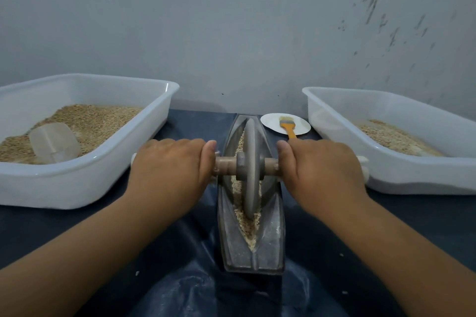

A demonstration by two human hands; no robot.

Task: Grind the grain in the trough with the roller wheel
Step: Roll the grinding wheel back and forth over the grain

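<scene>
A grey boat-shaped metal trough [268, 247] lies lengthways in front of me on a dark cloth. Pale crushed grain [247, 229] fills its narrow groove. The grey roller wheel [251, 170] stands upright in the groove near the middle of the trough, on a wooden axle [225, 165]. My left hand [167, 165] grips the axle's left end. My right hand [322, 165] grips its right end. Both hands cover the handle ends, fingers curled over them.
A white tub [154, 136] at left holds whole grain and a clear plastic scoop [54, 141]. A second white tub [386, 172] at right holds a thin layer of ground grain. A white plate [270, 121] with an orange brush [288, 126] sits behind the trough, by the wall.
</scene>
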